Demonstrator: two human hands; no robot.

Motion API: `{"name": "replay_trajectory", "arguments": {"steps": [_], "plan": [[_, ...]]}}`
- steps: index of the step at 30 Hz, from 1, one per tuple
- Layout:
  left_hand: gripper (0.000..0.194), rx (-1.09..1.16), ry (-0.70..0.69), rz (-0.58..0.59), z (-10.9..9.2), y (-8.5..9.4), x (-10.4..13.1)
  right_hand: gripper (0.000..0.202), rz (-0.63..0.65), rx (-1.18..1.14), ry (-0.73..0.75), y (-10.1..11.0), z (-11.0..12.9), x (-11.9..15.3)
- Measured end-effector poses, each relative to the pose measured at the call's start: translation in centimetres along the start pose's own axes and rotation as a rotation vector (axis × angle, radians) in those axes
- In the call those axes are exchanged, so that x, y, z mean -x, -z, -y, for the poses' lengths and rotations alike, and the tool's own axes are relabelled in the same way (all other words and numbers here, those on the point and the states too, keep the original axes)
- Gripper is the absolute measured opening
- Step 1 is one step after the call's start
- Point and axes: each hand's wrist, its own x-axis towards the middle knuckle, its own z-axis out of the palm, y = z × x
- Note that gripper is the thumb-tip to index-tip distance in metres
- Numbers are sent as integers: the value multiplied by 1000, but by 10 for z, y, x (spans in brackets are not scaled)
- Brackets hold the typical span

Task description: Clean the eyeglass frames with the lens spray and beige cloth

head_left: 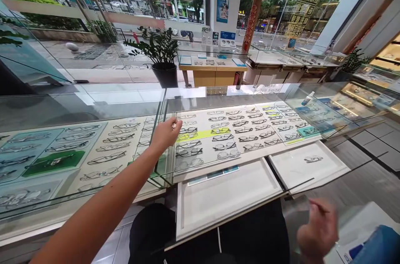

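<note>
Glass panels [165,143] are standing upright along the display desk [203,172], their edges running close by my left hand [168,130] and fencing off the eyeglasses [220,131]. From my remote seat I am seeing the left fingers curling inward at the left end of those rows; I cannot tell whether they are pinching anything. Blur is covering my right hand [318,228], low on the right, so its grip is staying unreadable to me. Beyond the desk, a potted plant [164,73] is standing beside a smaller cabinet [215,77], and a spray bottle [308,98] is standing farther right.

Inside the case, the eyeglasses are lying in rows, yellow-green strips [204,134] crossing beneath some. Leftward, more frames [113,146] are lying under glass. Below, two white drawers are jutting out: the nearer drawer [231,201] is holding a blue printed strip [231,170], the farther drawer [290,164] one pair of spectacles [313,159].
</note>
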Motion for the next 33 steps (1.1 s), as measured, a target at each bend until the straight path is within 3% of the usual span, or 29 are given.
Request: {"name": "replay_trajectory", "arguments": {"steps": [1,2,4,6,8,10,12,14,17,21,26,33], "plan": [[40,1,5,1,0,0,0,20,14,24,160,8,26,-23],[40,5,11,2,-1,0,0,17,138,67,266,14,51,-50],[39,14,23,5,-2,1,1,23,460,150,273,16,90,-103],[38,18,30,11,-2,2,2,32,736,342,244,1,107,-143],[38,24,30,21,-3,4,3,42,1023,546,284,-30,100,-162],[38,26,30,34,-3,5,4,45,1344,779,342,-70,75,-164],[39,19,26,41,-3,5,4,26,1581,1028,410,-110,37,-162],[39,8,25,51,-3,5,4,12,1613,1101,424,-139,-3,-165],[40,-3,38,69,-4,5,3,24,1537,1113,491,-164,-57,-187],[40,-5,56,77,-4,5,-2,32,1412,1068,624,-187,-111,-229],[41,-1,65,51,-4,7,-5,34,1320,1006,756,-222,-158,-261],[43,31,116,70,-9,9,-3,30,1391,935,791,-250,-199,-267]]}}
